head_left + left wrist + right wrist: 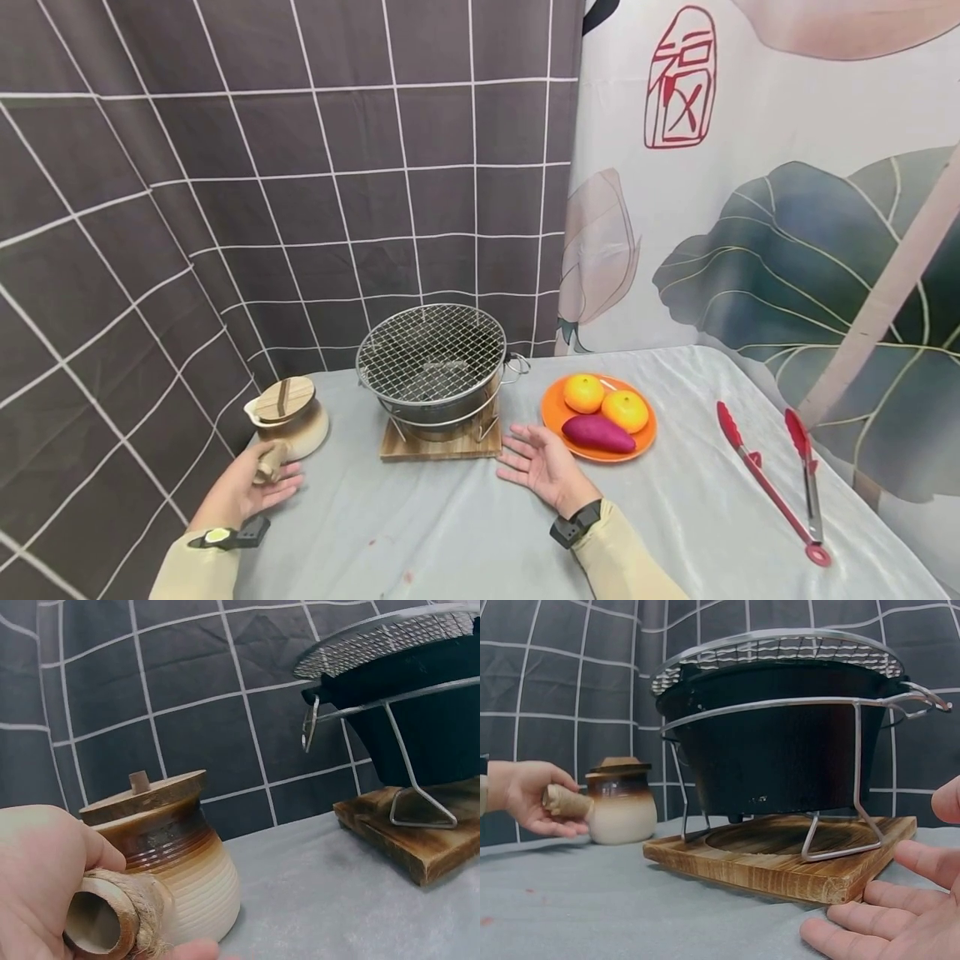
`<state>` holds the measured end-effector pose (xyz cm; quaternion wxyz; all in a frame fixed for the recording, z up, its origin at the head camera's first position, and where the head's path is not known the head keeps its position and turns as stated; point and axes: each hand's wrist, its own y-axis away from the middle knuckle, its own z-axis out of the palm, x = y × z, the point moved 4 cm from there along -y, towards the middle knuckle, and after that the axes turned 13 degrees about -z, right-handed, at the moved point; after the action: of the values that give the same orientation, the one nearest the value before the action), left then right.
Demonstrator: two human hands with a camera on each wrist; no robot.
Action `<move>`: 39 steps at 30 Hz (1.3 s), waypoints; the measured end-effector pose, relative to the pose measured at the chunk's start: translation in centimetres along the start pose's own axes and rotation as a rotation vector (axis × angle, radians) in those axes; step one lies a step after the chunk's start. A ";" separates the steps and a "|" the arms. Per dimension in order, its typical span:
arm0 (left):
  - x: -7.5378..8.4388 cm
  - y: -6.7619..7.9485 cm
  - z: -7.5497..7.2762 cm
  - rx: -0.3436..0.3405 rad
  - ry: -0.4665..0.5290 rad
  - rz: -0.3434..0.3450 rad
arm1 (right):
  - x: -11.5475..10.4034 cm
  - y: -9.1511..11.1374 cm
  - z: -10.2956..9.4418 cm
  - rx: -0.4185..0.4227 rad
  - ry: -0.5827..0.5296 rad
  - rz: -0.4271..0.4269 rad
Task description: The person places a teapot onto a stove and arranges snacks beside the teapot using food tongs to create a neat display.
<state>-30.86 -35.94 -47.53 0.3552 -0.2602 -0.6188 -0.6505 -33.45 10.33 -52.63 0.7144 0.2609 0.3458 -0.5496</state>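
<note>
My left hand (238,492) is at the lower left with its fingers stretched out, palm up, around the twine-wrapped side handle (150,909) of a small ceramic teapot (313,435). The handle lies between thumb and fingers, which are not curled round it. A flat wooden lid (146,796) covers the pot. Palm up and holding nothing, my right hand (551,471) rests by the front right corner of a wooden base board (780,879). On that board, a wire stand carries a round black charcoal grill (769,742) topped by a wire mesh (431,354).
Right of the right hand, an orange plate (551,410) bears two mandarins (626,412) and a purple sweet potato (597,433). Red-tipped tongs (812,500) lie spread at the far right. A grey cloth covers the table, and hanging curtains stand close behind and at the left.
</note>
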 end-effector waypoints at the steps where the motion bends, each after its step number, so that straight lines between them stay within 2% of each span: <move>1: 0.0 0.0 0.0 -0.024 0.025 -0.012 | 0.0 0.0 0.0 -0.001 0.001 -0.002; 3: -0.1 -0.1 0.1 -0.088 0.072 -0.029 | 0.0 -0.1 -0.1 0.003 -0.004 0.001; 10: 0.0 0.3 0.4 -0.447 0.258 -0.088 | 0.1 0.0 -0.1 0.015 -0.002 -0.001; 13: 0.1 0.4 0.5 -0.547 0.320 -0.100 | 0.1 0.1 0.0 0.019 0.005 -0.002; 15: 0.1 0.4 0.5 -0.586 0.343 -0.102 | 0.0 0.1 0.1 0.023 0.007 0.002; 17: 0.2 0.4 0.5 -0.589 0.348 -0.098 | -0.1 0.1 0.1 0.021 0.010 0.000; 22: 0.3 0.4 0.4 -0.489 0.336 -0.092 | -0.2 -0.1 0.1 0.013 0.010 0.002; 24: 0.2 0.4 0.5 -0.477 0.331 -0.100 | -0.2 -0.1 0.1 0.013 0.009 0.005; 31: 0.3 0.5 0.7 -0.574 0.248 -0.108 | -0.2 0.0 0.1 0.026 0.010 0.007; 39: 0.4 0.2 0.5 -0.622 0.215 -0.115 | -0.1 0.0 0.1 0.025 0.017 -0.002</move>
<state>-30.96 -35.45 -47.02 0.2848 -0.2508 -0.3633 -0.8509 -33.43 10.35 -52.46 0.7074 0.2741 0.3453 -0.5525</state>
